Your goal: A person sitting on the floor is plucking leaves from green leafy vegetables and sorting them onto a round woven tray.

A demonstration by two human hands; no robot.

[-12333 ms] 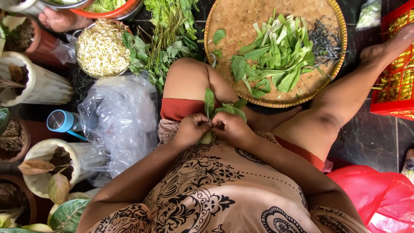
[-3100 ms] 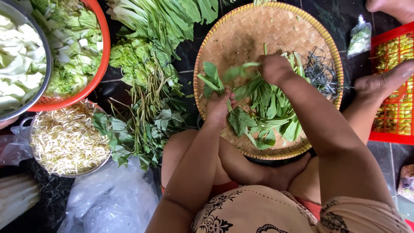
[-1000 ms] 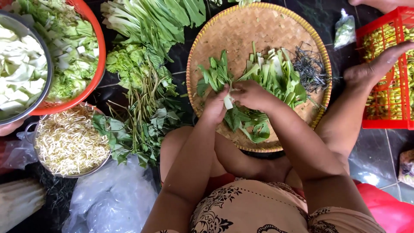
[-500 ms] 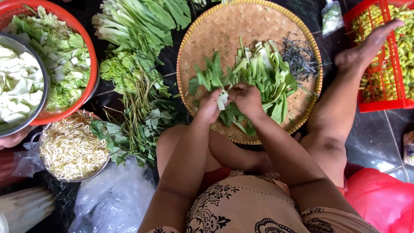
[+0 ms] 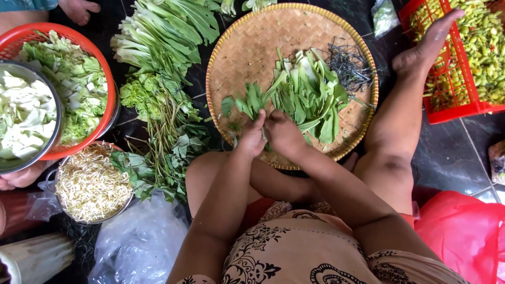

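Left hand (image 5: pixel 253 138) and right hand (image 5: pixel 283 134) side by side at near edge of woven round tray (image 5: pixel 247 47), fingers pinched narrow on small stems from leafy greens (image 5: pixel 305 94) piled on tray. Bean sprouts bowl (image 5: pixel 89 184), red basket (image 5: pixel 102 79) of cut cabbage, loose herbs (image 5: pixel 163 126) on floor at left; red crate (image 5: pixel 452 68) at right, behind foot (image 5: pixel 426 42). Compared with half second ago, almost same pose, hands slightly lower on tray

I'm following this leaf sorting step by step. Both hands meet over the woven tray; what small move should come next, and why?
Probably lay the sprig onto the pile of leafy greens. The left hand and right hand pinch a leafy stem together at the near edge of the round woven tray, right beside that pile.
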